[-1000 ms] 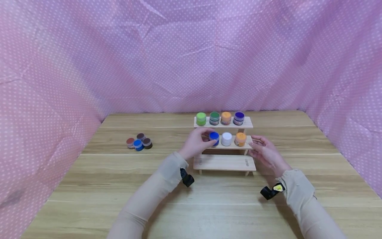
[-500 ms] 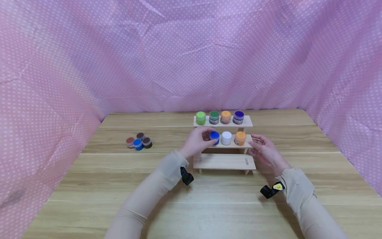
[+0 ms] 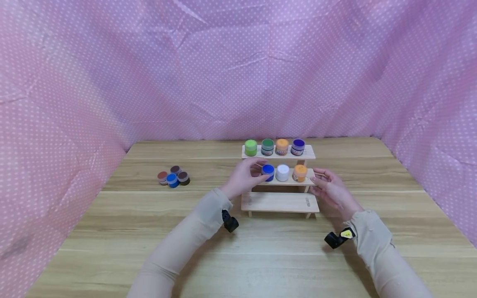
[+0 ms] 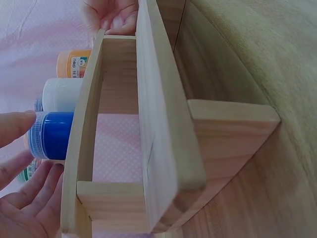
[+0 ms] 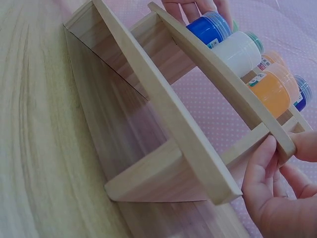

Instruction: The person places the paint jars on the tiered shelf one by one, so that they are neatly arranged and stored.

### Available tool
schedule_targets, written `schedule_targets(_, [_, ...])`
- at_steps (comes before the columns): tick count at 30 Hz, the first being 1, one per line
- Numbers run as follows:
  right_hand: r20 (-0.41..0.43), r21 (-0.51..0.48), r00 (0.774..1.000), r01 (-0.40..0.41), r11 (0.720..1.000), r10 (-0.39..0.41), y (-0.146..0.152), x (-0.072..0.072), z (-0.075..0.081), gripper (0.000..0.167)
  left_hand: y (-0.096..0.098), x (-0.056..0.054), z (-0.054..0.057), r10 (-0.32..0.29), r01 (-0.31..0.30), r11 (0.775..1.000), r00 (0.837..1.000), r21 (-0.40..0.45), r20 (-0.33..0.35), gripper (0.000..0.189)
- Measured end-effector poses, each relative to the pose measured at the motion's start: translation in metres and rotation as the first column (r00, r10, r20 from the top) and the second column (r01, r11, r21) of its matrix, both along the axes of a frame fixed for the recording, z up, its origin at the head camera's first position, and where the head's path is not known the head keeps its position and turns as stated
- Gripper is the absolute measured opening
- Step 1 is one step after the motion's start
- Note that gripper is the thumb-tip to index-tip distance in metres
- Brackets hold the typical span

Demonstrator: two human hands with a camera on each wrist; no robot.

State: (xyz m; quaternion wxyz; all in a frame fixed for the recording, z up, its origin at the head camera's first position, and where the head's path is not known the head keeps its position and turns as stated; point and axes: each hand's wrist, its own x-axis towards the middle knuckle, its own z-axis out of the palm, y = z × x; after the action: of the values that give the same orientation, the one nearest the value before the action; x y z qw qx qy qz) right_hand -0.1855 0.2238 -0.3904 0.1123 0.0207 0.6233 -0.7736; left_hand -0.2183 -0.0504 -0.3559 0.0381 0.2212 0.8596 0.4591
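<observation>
On the middle step of a wooden three-tier rack [image 3: 280, 203], my left hand [image 3: 244, 176] has thumb and forefinger at the lid of a blue paint jar [image 3: 268, 173], one on each side. The left wrist view shows the jar [image 4: 52, 135] standing on the step, other fingers spread beside it. A white jar [image 3: 282, 173] and an orange jar [image 3: 299, 173] stand to its right. My right hand [image 3: 333, 192] pinches the right end of that step; in the right wrist view its fingertips [image 5: 267, 146] press against the board's edge.
The top step carries a light green jar [image 3: 251, 147], a dark green jar [image 3: 267, 147], another orange jar [image 3: 282, 147] and a dark purple-blue jar [image 3: 297, 147]. Several jars, including a blue one [image 3: 172, 180], cluster left on the wooden table [image 3: 123, 231]. A pink dotted cloth [image 3: 238, 74] hangs behind.
The blue jar sits almost where it was, and the left hand stays at it while its wrist shifts slightly left. The right hand keeps its place on the rack.
</observation>
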Motion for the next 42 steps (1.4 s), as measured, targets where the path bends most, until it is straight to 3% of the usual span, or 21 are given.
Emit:
schedule_targets(8, [0.002,0.010,1.000,0.003,1.000,-0.003,0.000,0.000,0.000,0.030,-0.009,0.004,0.003,-0.004,0.006,0.999,0.999,0.042,-0.049,0.040])
schedule_targets(17, [0.004,-0.005,1.000,0.011,1.000,-0.011,0.000,-0.002,-0.001,0.025,-0.027,0.009,-0.001,0.024,-0.017,0.999,0.988,0.045,-0.154,0.036])
schedule_targets(25, [0.010,0.013,1.000,0.018,1.000,-0.018,-0.001,-0.001,-0.001,0.029,-0.045,0.013,-0.006,0.033,-0.019,0.996,0.987,0.091,-0.158,0.034])
schedule_targets(32, [0.012,0.018,1.000,0.022,1.000,-0.023,-0.002,-0.001,0.001,0.026,-0.061,0.016,-0.016,0.097,-0.089,0.994,0.988,0.069,-0.121,0.034])
schedule_targets(38, [0.014,0.027,1.000,0.018,0.999,-0.019,-0.003,-0.002,0.002,0.026,-0.071,0.016,-0.019,0.082,-0.075,0.995,0.990,0.067,-0.115,0.038])
schedule_targets(42, [0.017,0.035,1.000,0.017,0.999,-0.018,-0.003,-0.003,0.002,0.028,-0.077,0.015,-0.019,0.068,-0.067,0.998,0.994,0.021,-0.091,0.037])
